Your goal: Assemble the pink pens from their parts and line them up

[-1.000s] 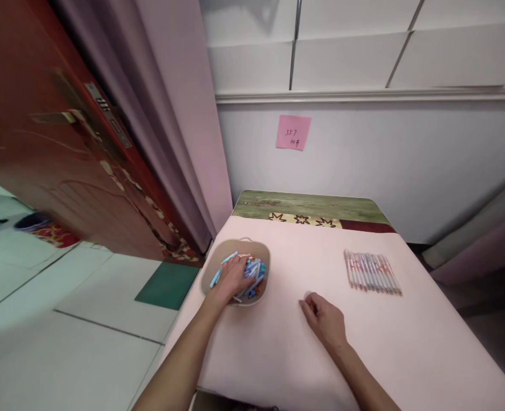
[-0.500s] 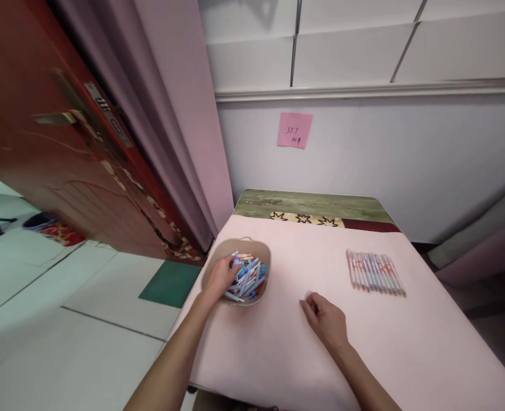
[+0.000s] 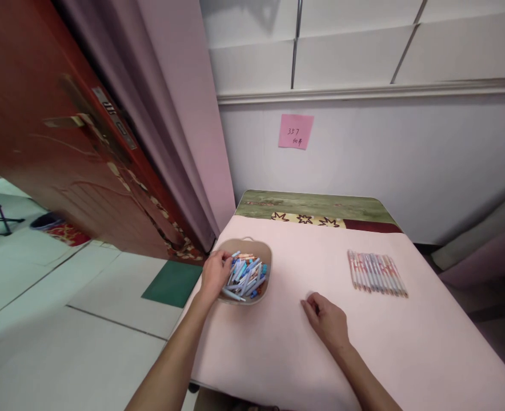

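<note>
A beige basket [image 3: 263, 251] with a small loop handle stands at the left of the table, holding a loose heap of pens [image 3: 246, 278] in blue, white and orange-brown. Over its left side is my left hand [image 3: 216, 274], fingers loosely bent and slightly apart beside the pens; nothing shows in its grasp. My right hand [image 3: 326, 319] rests on the pink tabletop to the right of the basket, thumb and fingers curled together. Whether anything small is inside that pinch is hidden. Farther right lies a flat row of pens [image 3: 376, 275], side by side.
The pink-covered table [image 3: 278, 348] has a green patterned strip [image 3: 312, 201] at its far end, against the wall. A pink note [image 3: 295, 132] is stuck to the wall. To the left are a red-brown door [image 3: 119, 211], a purple curtain [image 3: 167, 114] and a green mat [image 3: 174, 283].
My left hand has drawn back a little to the left and up, away from the middle of the pens towards the basket's left rim. My right hand has stayed in place.
</note>
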Demonstrator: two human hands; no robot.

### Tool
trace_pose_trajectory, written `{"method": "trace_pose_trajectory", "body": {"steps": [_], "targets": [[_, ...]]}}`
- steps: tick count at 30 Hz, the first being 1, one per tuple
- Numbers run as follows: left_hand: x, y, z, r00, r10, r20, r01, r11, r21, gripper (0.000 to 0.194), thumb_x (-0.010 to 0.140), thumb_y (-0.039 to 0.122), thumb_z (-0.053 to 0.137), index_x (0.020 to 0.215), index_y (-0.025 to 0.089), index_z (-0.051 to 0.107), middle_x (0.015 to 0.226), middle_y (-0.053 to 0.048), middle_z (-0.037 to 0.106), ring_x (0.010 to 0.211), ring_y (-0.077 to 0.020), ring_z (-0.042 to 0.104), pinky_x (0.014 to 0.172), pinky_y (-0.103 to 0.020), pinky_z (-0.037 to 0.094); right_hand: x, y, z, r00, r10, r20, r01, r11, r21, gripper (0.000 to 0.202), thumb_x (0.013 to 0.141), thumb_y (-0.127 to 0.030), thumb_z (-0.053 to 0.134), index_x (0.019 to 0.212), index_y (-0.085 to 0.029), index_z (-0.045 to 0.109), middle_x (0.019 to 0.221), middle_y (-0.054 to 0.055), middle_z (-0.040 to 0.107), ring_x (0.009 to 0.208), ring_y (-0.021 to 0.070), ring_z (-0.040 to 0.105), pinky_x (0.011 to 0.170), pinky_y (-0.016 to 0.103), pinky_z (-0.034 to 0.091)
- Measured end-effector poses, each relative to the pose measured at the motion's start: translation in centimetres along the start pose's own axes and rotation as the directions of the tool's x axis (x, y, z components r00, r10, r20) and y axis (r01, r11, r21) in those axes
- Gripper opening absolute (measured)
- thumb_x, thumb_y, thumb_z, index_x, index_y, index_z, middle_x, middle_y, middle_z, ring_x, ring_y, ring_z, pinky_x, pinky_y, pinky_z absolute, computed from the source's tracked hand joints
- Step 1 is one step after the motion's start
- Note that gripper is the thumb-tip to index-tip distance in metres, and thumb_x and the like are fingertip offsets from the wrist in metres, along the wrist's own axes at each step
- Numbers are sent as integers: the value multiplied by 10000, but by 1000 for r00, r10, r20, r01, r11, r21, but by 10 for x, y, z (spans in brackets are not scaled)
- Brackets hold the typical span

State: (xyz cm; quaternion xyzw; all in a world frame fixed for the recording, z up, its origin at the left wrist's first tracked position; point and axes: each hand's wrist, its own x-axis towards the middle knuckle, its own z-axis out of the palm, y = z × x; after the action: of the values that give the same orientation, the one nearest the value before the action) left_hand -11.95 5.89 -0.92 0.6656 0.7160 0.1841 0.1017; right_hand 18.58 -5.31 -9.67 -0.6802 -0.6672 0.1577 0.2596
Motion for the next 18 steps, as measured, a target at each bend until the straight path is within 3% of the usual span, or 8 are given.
{"method": "trace_pose_trajectory", "body": {"steps": [4,7,12,18], "targets": [[-6,6,3,986,41,159,-44,999,14,122,749,248,556,755,206,670,724,-8,683,706,-169,620,662,-248,435,0,1,1,1000,-4,8,4,1000,-9,304,892,-463,443,733,-230,556,609,-31,596,545,128,543,526,224,311],[-12,12,14,969,47,243,-65,996,64,87,666,171,592,673,201,673,698,-37,691,731,-212,644,664,-281,440,-1,1,1,1000,-11,-1,11,1000,-9,319,894,-466,433,722,-226,554,599,-26,590,532,128,535,519,229,308],[-15,19,30,963,28,269,-73,985,158,125,652,139,579,707,187,681,820,-127,716,865,-312,658,745,-394,453,-1,-1,-1,1000,-7,5,7,1000,11,313,892,-466,437,717,-228,543,595,-31,586,534,126,537,526,226,315],[-13,27,33,955,0,297,-68,974,216,159,667,145,571,772,175,686,886,-156,719,901,-331,659,773,-423,462,-1,-1,-1,1000,-16,-6,16,1000,8,332,896,-476,416,718,-228,546,595,-19,589,531,134,533,518,233,309]]}}
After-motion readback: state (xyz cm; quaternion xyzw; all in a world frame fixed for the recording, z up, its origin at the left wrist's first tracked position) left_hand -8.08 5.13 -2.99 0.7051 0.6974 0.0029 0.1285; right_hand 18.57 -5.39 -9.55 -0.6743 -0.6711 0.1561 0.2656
